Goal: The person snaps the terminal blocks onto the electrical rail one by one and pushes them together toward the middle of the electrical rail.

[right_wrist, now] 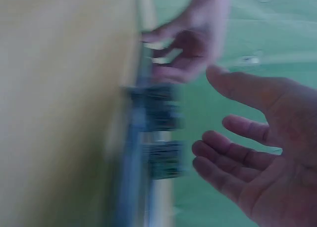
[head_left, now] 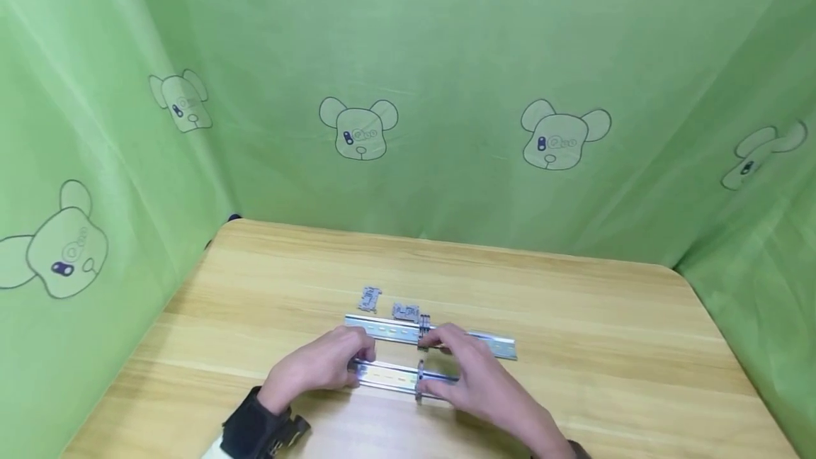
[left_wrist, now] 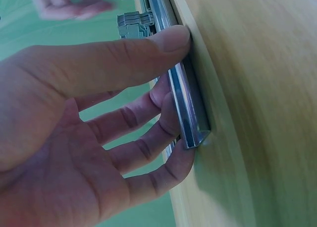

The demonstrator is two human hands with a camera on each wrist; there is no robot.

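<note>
My left hand (head_left: 325, 360) pinches the left end of the near slotted metal DIN rail (head_left: 385, 375). In the left wrist view its thumb lies along one edge of the rail (left_wrist: 185, 103), with the fingers curled at the other side. A thin grey terminal block (head_left: 420, 377) stands upright across the near rail. My right hand (head_left: 481, 374) hovers over the right part of both rails, thumb by that block. Its fingers are loosely spread and hold nothing in the right wrist view, apart from the blurred blocks (right_wrist: 166, 160). The near rail's right end is hidden behind this hand.
Behind lies a second DIN rail (head_left: 389, 330), parallel to the first, with several terminal blocks (head_left: 424, 321) standing on it. Two loose grey terminal blocks, one further left (head_left: 369, 298) and one closer to the rail (head_left: 405, 312), lie flat on the wooden table (head_left: 287, 261). Green curtains (head_left: 446, 183) surround it.
</note>
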